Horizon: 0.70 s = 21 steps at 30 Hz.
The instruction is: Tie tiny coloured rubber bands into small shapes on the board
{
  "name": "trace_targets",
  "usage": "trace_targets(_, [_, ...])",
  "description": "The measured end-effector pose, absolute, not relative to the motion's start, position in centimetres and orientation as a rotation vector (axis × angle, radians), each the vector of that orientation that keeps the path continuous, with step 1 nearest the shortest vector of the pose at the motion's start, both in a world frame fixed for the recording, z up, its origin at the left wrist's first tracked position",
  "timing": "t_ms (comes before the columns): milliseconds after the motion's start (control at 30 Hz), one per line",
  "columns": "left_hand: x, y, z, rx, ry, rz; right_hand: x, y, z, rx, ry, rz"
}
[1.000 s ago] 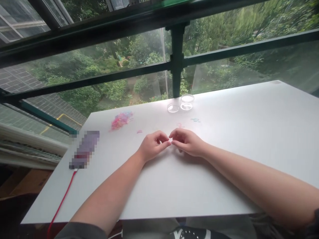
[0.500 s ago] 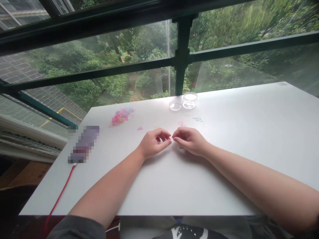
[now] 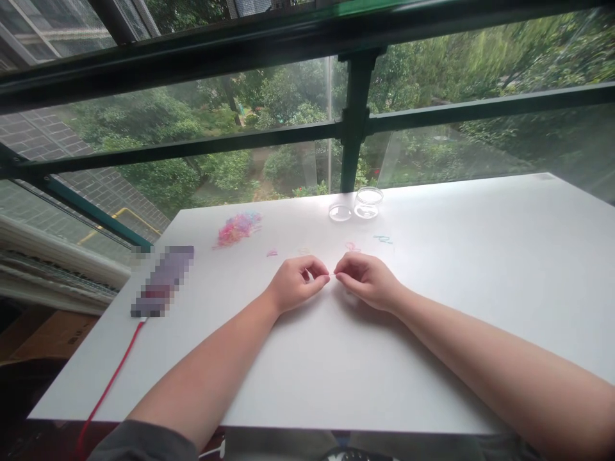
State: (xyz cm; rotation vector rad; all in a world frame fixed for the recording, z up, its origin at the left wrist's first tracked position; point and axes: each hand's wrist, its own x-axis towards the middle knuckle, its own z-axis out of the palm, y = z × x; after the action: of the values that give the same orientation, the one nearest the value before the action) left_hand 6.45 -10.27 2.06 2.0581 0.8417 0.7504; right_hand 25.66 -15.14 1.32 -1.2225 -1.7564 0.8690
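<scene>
Together, left hand (image 3: 294, 282), right hand (image 3: 369, 280) pinch thin pale strand (image 3: 332, 274).

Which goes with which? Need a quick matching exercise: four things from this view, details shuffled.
Things
1. thin strand
2. pile of small strips
3. round container
4. cable

Details
A. red, running over the near edge of the table
B. clear, by the table's far edge
C. between the fingers of the left hand and right hand
D. mostly pink, with some blue

Pairs: 1-C, 2-D, 3-B, 4-A
</scene>
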Motion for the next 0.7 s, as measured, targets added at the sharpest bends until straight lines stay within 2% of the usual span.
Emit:
trace_targets(467, [6.51, -10.1, 2.0, 2.07, 0.822, 0.738, 25.69, -15.17, 1.22, -1.202, -1.756, 0.83])
trace_targets(700, [6.23, -10.18, 2.22, 2.118, 0.796, 0.702, 26.2, -14.66, 1.18, -1.216, -1.745, 0.687])
